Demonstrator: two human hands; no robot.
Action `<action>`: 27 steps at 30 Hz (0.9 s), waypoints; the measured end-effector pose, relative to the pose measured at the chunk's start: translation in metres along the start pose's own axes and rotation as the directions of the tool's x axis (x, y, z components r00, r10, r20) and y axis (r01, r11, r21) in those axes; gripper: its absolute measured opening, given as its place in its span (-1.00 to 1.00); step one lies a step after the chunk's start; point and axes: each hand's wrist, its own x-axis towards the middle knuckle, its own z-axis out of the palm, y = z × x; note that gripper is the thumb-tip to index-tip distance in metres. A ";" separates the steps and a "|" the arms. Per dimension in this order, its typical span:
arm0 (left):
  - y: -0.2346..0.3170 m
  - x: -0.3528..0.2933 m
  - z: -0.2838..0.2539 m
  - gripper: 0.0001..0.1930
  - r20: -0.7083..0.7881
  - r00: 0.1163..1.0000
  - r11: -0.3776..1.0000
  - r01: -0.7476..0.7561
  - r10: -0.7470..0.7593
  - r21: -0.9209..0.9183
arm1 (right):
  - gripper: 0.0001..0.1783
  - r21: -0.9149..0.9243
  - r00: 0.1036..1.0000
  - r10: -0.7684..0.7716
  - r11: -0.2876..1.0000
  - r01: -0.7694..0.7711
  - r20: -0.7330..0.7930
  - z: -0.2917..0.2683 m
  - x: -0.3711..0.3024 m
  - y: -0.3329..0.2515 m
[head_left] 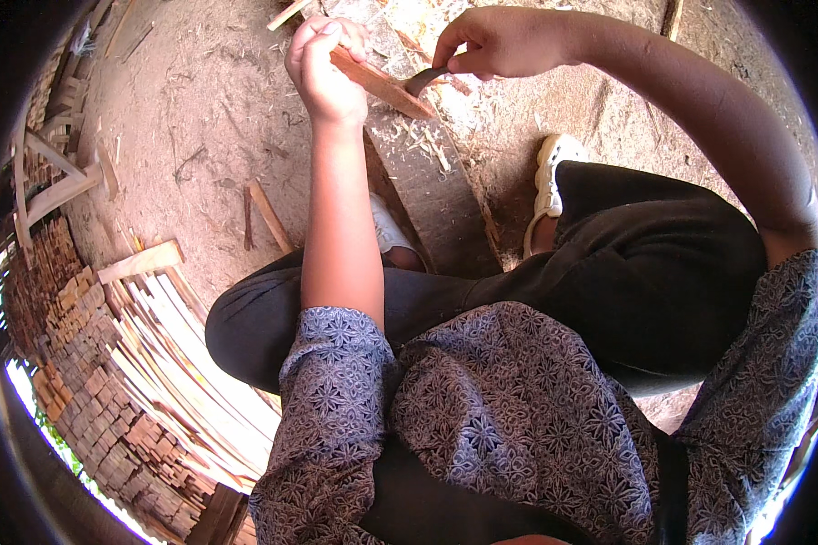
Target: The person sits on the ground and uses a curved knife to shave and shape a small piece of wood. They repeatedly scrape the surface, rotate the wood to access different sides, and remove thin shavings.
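Observation:
Ahead of me my left hand [329,64] is closed around one end of a reddish-brown wooden slat [384,84], which slants down to the right. Its lower end lies over a worn wooden plank [445,195] that runs between my feet. To the right, my right hand [498,44] pinches a short, dark, curved blade [424,81]. The blade's far end meets the slat's side near its lower end; whether it cuts into the wood I cannot tell. Pale shavings [427,145] are scattered on the plank.
On the left lie a bundle of long pale wood strips [186,354] and a big stack of small cut wood pieces [100,400]. A wooden frame [64,195] stands at the far left. Loose sticks [268,216] and wood scraps are on the dirt floor [191,118].

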 end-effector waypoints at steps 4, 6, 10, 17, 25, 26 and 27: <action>0.002 0.003 -0.006 -0.84 -0.033 0.999 0.989 0.000 0.005 0.145 | -0.65 0.010 0.996 0.021 1.000 -0.021 -0.081 0.008 0.001 -0.006; 0.005 0.000 -0.001 -0.85 -0.262 0.964 0.965 0.020 0.051 0.261 | -0.67 -0.029 0.983 -0.045 0.999 0.040 -0.177 0.021 0.008 -0.003; 0.001 0.001 0.011 -0.83 -0.478 0.862 0.921 0.033 0.171 0.389 | -0.70 -0.229 0.921 -0.042 0.972 -0.052 -0.386 0.049 -0.002 -0.024; 0.007 -0.003 0.025 -0.79 -0.554 0.800 0.913 0.020 0.230 0.408 | -0.72 -0.245 0.890 -0.018 0.964 -0.106 -0.456 0.052 -0.002 -0.036; 0.005 -0.002 0.004 -0.86 -0.454 0.877 0.972 -0.057 0.158 0.228 | -0.71 -0.157 0.897 -0.055 0.987 -0.016 -0.439 0.046 0.010 -0.032; 0.006 -0.002 0.001 -0.85 -0.444 0.882 0.974 -0.065 0.157 0.215 | -0.70 -0.170 0.902 -0.060 0.985 -0.015 -0.427 0.043 0.012 -0.032; 0.007 -0.003 -0.002 -0.85 -0.435 0.888 0.978 -0.068 0.150 0.200 | -0.70 -0.125 0.914 -0.040 0.992 -0.011 -0.403 0.040 0.014 -0.030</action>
